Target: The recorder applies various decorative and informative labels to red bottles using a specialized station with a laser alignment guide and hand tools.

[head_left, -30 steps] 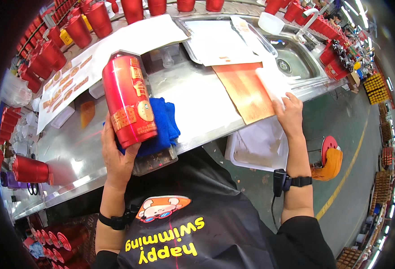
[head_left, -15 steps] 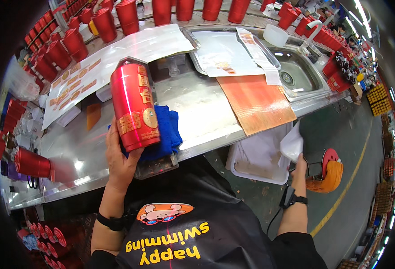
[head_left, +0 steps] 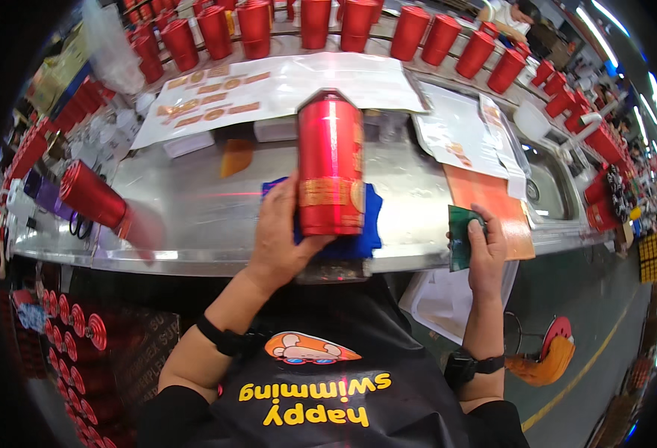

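My left hand (head_left: 281, 235) grips the lower left side of a red cylindrical canister (head_left: 330, 160) with gold lettering decals. The canister tilts over a folded blue cloth (head_left: 371, 216) at the counter's near edge, its dark-edged top pointing away. My right hand (head_left: 486, 243) pinches a flat, dark green scraper-like piece (head_left: 460, 237) between thumb and fingers. It hovers above the front edge, right of the canister and near an orange ribbed mat (head_left: 492, 201).
White decal sheets (head_left: 276, 86) lie behind the canister on the steel counter (head_left: 216, 213). A sink (head_left: 548, 183) is at right, a white bin (head_left: 440, 299) below the edge. Another red canister (head_left: 92, 194) leans at left. Several red canisters (head_left: 315, 26) line the back; a person (head_left: 509, 19) sits beyond.
My right hand has risen from above the bin; the white sheet it held is gone and a green piece is in it. The view has swung left. The canister has turned, hiding part of its lettering.
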The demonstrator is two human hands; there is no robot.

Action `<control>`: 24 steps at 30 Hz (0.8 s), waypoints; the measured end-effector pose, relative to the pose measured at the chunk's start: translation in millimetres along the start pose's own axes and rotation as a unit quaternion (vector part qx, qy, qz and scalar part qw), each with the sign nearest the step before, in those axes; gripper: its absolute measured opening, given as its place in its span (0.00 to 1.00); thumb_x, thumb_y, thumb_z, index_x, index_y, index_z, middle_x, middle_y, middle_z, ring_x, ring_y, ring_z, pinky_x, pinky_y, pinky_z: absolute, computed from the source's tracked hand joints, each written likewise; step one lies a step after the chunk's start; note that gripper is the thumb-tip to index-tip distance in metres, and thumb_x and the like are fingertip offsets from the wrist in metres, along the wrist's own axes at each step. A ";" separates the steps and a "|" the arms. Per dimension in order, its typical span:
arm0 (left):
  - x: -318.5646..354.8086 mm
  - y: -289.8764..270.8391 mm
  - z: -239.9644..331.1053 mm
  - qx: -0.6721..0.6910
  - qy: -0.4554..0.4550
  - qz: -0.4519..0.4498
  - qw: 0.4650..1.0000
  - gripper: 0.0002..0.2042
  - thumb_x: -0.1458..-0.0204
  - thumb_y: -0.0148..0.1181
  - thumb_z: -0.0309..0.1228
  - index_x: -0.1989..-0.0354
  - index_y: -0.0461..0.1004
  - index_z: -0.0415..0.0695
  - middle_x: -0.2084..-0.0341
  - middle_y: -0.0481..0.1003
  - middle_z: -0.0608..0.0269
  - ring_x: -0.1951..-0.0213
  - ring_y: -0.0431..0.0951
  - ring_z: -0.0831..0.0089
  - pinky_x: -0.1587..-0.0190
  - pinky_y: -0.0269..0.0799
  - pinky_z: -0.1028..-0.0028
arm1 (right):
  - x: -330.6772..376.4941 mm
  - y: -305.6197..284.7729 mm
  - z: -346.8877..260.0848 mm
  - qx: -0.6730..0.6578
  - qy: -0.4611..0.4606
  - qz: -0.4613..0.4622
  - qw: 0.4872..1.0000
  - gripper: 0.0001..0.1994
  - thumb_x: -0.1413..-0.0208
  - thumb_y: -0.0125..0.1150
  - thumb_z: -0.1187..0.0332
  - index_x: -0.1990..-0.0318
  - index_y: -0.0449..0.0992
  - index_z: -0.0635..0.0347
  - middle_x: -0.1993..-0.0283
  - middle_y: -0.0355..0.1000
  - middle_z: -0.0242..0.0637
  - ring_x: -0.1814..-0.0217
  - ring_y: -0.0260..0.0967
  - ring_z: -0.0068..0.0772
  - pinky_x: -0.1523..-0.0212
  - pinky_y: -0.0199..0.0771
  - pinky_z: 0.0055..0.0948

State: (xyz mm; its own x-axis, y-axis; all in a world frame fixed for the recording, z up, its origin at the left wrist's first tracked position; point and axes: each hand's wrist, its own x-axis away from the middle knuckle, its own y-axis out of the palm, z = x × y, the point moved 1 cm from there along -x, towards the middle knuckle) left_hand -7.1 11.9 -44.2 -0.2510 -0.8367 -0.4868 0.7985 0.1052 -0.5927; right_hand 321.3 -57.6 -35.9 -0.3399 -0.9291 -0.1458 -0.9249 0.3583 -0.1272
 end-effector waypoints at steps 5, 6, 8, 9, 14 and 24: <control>-1.4 -5.6 -2.1 0.004 0.042 -0.036 0.998 0.47 0.52 0.63 0.53 0.35 0.50 0.28 0.46 0.64 0.39 0.43 0.62 0.44 0.38 0.54 0.54 | 3.9 41.3 12.8 0.405 -0.221 0.038 0.886 0.17 0.40 0.52 0.69 0.45 0.69 0.68 0.42 0.63 0.52 0.40 0.60 0.52 0.39 0.59 0.41; -3.8 -9.4 -2.4 0.002 0.046 -0.046 0.998 0.48 0.54 0.64 0.52 0.34 0.49 0.28 0.47 0.65 0.39 0.42 0.61 0.45 0.39 0.54 0.54 | 4.4 46.3 13.3 0.407 -0.218 0.039 0.886 0.17 0.40 0.52 0.69 0.45 0.69 0.68 0.42 0.63 0.52 0.40 0.60 0.52 0.39 0.59 0.41; -8.3 -14.5 0.3 0.008 0.050 -0.073 0.996 0.48 0.56 0.67 0.48 0.34 0.49 0.29 0.47 0.65 0.40 0.42 0.61 0.45 0.39 0.54 0.54 | 4.9 49.1 14.1 0.439 -0.228 0.053 0.868 0.16 0.39 0.52 0.68 0.47 0.70 0.68 0.43 0.64 0.51 0.41 0.61 0.51 0.40 0.61 0.41; -11.2 -17.5 -0.1 0.014 0.058 -0.082 0.995 0.48 0.56 0.67 0.48 0.34 0.49 0.29 0.47 0.65 0.40 0.42 0.61 0.45 0.39 0.54 0.54 | 2.6 49.2 14.5 0.431 -0.214 0.067 0.874 0.15 0.39 0.52 0.68 0.48 0.71 0.67 0.45 0.65 0.51 0.42 0.61 0.51 0.41 0.62 0.41; -15.9 -23.5 -9.4 0.069 0.038 -0.135 0.988 0.48 0.61 0.70 0.37 0.34 0.48 0.30 0.44 0.63 0.42 0.41 0.60 0.45 0.38 0.54 0.55 | 0.2 51.2 11.5 0.440 -0.188 0.077 0.875 0.13 0.40 0.53 0.69 0.50 0.72 0.67 0.46 0.66 0.50 0.44 0.63 0.50 0.43 0.64 0.40; -1.1 -16.7 -19.9 0.079 0.025 -0.136 0.987 0.46 0.50 0.63 0.47 0.33 0.45 0.31 0.40 0.56 0.38 0.39 0.58 0.46 0.36 0.51 0.56 | 5.6 47.8 15.7 0.379 -0.266 0.170 0.870 0.08 0.49 0.61 0.73 0.60 0.75 0.63 0.56 0.70 0.46 0.54 0.67 0.48 0.53 0.69 0.39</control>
State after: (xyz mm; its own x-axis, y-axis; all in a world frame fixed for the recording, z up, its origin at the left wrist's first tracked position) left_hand -31.0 21.8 -46.5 -0.4912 -0.7944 -0.3574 0.7727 -0.2079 -0.5998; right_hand 277.9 -44.2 -58.2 -0.2589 -0.6556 -0.7093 -0.3390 0.7493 -0.5688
